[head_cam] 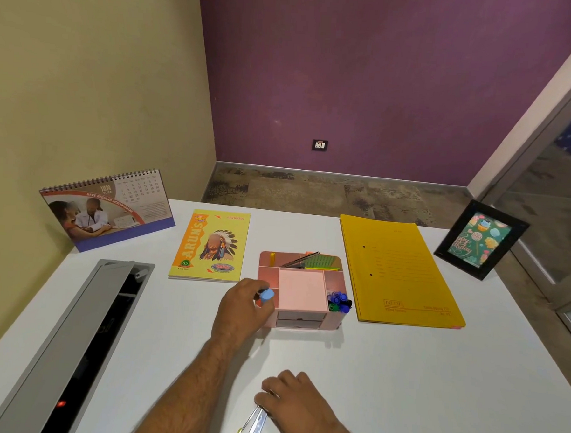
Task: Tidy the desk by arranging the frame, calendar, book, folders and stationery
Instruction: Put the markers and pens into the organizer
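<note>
While the left hand (244, 305) pinches a small light-blue cap-like object (266, 295) at the left edge of a pink desk organiser (301, 291), the right hand (296, 404) rests low on the white bench (434, 373), its fingers curled over a pair of slim silvery pieces with yellow tips (254, 425); what these are is hard to tell, and their lower ends are cut off by the frame's edge. The organiser stands mid-bench, holding a pink notepad (302, 288) in the centre, blue and green markers (339, 302) at its right front corner, and pens and a green card in its back slot, partly hidden by its wall. Just left lies a yellow book (211, 245), flat; to the right, a stack of yellow folders (397, 272), flat, a pink edge peeking out at its near corner. A spiral desk calendar (107, 208) stands upright at the far left against the wall, and a black picture frame (481, 240) stands tilted at the far right corner. An open grey cable tray (72, 337) runs along the bench's left side, its interior dark.
</note>
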A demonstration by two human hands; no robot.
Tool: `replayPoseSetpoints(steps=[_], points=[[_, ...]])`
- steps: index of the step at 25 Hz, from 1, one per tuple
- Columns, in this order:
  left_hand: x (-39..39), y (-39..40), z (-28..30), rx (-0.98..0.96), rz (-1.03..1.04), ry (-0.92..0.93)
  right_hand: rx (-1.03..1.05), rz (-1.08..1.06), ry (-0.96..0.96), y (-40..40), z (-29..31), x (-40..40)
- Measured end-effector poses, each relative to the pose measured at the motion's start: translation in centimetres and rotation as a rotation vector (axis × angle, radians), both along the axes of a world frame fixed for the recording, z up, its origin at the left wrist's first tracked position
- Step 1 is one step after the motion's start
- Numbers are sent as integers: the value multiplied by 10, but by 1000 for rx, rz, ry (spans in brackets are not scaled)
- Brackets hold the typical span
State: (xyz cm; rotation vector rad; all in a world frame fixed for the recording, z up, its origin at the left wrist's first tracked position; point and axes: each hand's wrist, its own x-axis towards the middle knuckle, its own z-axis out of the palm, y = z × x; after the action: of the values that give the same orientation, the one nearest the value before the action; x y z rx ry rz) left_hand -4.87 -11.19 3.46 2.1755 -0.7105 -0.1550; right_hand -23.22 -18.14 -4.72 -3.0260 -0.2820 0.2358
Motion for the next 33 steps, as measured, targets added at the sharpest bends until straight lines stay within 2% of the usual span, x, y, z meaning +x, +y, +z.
replayPoseSetpoints(steps=[5, 9, 12, 14, 17, 20, 23, 29, 33], points=[[-1, -5, -1, 159, 20, 1, -10, -22, -112, -10, -1, -5], [-1, -8, -2, 220, 3, -62, 53, -168, -105, -20, -4, -16], [-3, -8, -3, 187, 9, -103, 281, -383, -105, -27, 3, -23], [-4, -5, -3, 62, -42, -124, 530, -564, -130, -26, 10, -23], [-10, 3, 6, -131, -322, 28, 905, -798, -247, -22, 24, -14], [-16, 7, 12, -156, -493, 87, 1129, -887, -336, -15, 39, -2], [-18, 9, 11, -152, -464, 91, 1289, -952, -348, -9, 55, 11], [-7, 16, 17, -252, -367, 213, 1373, -994, -323, -6, 64, 22], [-3, 19, 19, -246, -340, 214, 1367, -982, -353, -10, 60, 26]])
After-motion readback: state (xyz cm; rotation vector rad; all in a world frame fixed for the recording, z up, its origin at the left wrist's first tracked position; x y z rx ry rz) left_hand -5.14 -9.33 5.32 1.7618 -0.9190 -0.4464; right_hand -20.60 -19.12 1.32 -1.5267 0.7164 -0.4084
